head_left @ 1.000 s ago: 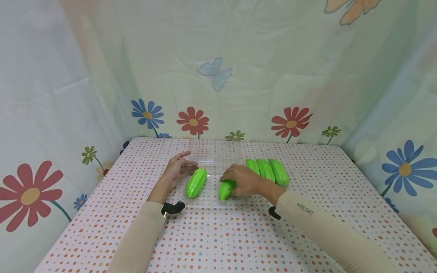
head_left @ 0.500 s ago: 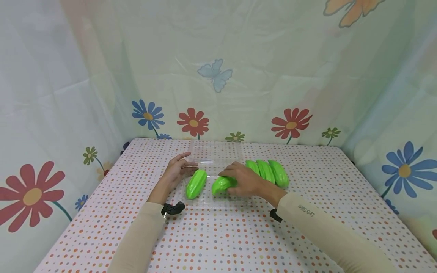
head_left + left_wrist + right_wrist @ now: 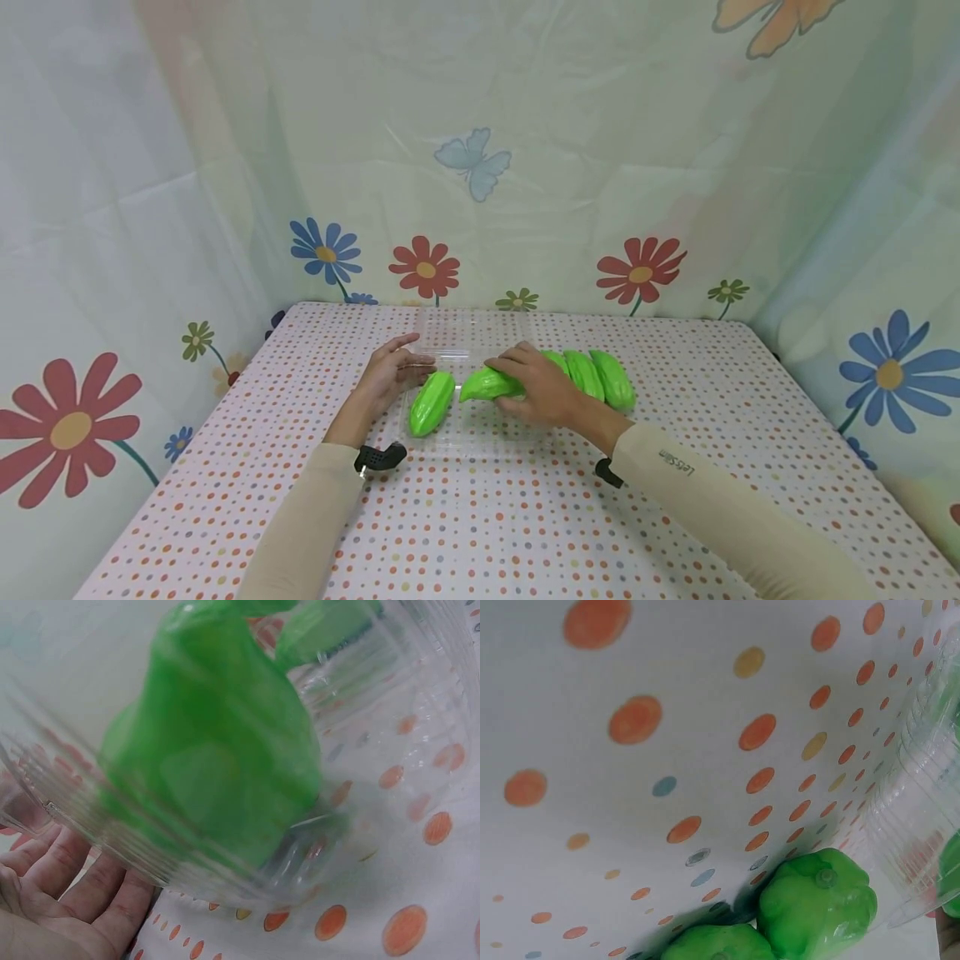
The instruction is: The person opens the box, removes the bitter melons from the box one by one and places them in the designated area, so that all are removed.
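A clear plastic clamshell box (image 3: 465, 440) lies on the table, its lid (image 3: 474, 329) folded back toward the far wall. Inside, at the left, rests a glossy green vegetable (image 3: 432, 405), long, ridged and tapering like a bitter melon. My right hand (image 3: 543, 387) grips a second such vegetable (image 3: 483, 385) over the right half of the box, its pointed end turned left. At the box's left wall is my left hand (image 3: 390, 375), fingers extended. The left wrist view has those fingers (image 3: 97, 889) beside the clear wall, with the boxed vegetable (image 3: 210, 750) behind it.
To the right of the box, 3 more green vegetables (image 3: 583, 375) lie side by side, one partly behind the right hand. In the right wrist view, two of them (image 3: 817, 900) sit near the box wall (image 3: 907, 825). The tablecloth (image 3: 450, 533) is dotted; flowered curtains surround the table.
My right hand has turned the held vegetable from pointing toward me to pointing left, and shifted it slightly toward the far side. The left hand and boxed vegetable have not moved.
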### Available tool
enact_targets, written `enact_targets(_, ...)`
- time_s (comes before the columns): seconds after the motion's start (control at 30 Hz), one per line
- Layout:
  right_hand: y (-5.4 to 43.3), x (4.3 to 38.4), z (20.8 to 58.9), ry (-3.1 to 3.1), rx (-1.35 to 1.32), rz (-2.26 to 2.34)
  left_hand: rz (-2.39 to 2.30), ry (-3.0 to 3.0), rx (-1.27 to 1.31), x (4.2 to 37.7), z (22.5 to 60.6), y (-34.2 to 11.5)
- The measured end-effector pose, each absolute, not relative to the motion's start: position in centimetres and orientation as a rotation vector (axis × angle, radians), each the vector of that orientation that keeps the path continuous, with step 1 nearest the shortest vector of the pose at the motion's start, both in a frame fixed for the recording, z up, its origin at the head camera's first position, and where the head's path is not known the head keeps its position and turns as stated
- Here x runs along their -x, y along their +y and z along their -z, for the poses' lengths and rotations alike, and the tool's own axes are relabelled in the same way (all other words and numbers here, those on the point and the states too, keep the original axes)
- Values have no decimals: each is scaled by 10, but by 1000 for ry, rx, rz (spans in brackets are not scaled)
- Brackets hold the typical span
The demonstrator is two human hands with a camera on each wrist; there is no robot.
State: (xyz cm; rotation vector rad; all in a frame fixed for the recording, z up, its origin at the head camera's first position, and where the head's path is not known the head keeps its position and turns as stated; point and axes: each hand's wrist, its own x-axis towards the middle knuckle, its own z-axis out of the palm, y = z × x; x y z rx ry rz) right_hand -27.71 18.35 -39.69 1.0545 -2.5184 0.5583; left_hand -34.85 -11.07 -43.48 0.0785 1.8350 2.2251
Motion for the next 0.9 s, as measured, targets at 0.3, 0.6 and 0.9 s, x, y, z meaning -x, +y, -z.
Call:
enact_targets(0.3, 187, 283, 394, -2351, -1019, -504, -2237, 1822, -50, 348, 435, -110)
enact_targets(0.6, 201, 288, 392, -2387, -906, -496, -2234, 1834, -50, 348, 436, -110)
enact_targets(0.9, 231, 296, 394, -2429, -792, -474, -2228, 1835, -47, 349, 437, -111)
